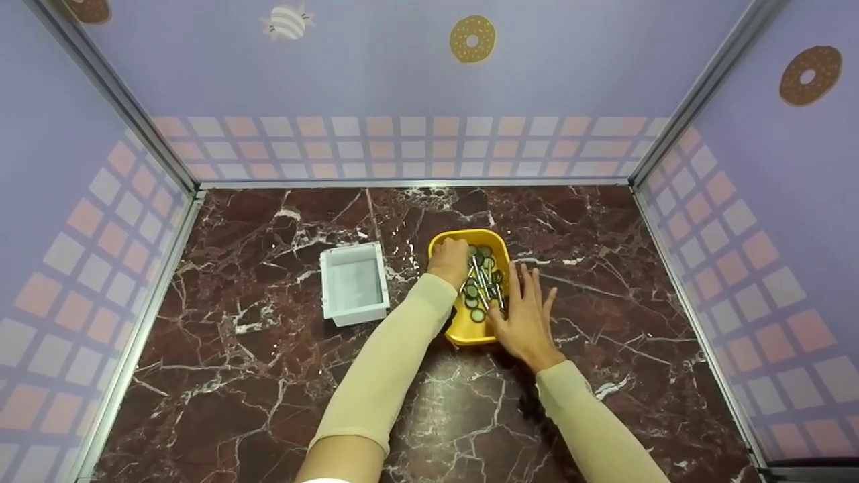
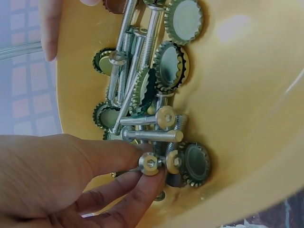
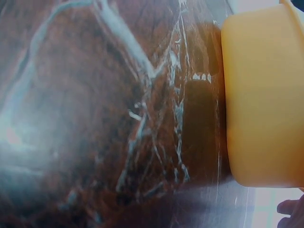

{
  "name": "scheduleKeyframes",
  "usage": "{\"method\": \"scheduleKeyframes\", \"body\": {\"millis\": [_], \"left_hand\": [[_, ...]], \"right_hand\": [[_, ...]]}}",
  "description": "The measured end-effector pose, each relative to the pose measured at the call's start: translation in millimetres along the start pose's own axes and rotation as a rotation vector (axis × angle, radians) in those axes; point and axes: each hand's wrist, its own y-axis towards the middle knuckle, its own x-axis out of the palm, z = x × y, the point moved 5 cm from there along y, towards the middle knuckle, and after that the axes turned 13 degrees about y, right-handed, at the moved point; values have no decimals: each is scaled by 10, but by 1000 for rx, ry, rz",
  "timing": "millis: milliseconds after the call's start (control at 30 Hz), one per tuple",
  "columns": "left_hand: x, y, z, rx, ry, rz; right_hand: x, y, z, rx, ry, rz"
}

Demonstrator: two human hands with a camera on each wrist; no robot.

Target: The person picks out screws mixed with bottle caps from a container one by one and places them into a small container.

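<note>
Inside a yellow plastic basin (image 1: 463, 333) lie silver hex-socket bolts (image 2: 152, 135) mixed with several dark green crown bottle caps (image 2: 184, 21). My left hand (image 1: 448, 260) reaches in at the basin's left side. In the left wrist view its thumb and fingers pinch a bolt by the round head (image 2: 150, 164), close against other bolts and a bottle cap (image 2: 194, 164). My right hand (image 1: 527, 318) rests on the basin's right rim with fingers spread, the thumb over the inside. The right wrist view shows the basin's outer wall (image 3: 266, 104).
A white rectangular box (image 1: 356, 315) stands on the dark red marbled surface (image 1: 255, 376), left of the basin. Lilac panels with printed squares (image 1: 413, 151) enclose the surface at the back and on both sides.
</note>
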Motion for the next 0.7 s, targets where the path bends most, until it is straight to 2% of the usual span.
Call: {"method": "scheduleKeyframes", "body": {"millis": [167,200,267,367,433,500,600,633,700], "left_hand": [[68,100,-80,5,-13,-43],[71,97,-89,7,-21,-33],[-248,-117,-9,-4,-48,-64],[-733,-445,111,-16,-53,-70],[-813,-482,128,-3,-46,-58],[-539,-294,39,20,-52,-22],[-46,35,-115,76,-62,30],[31,86,-146,84,-73,36],[63,107,-168,98,-82,60]], "right_hand": [[-3,2,-13,7,-4,-9],[-3,4,-14,7,-6,-9],[-2,3,-6,9,-6,-11],[2,5,5,6,-2,-6],[6,7,12,5,2,-2],[6,2,14,6,4,-2],[8,-2,15,7,3,-4],[7,-3,12,7,3,-6],[3,-1,10,10,0,-5]]}}
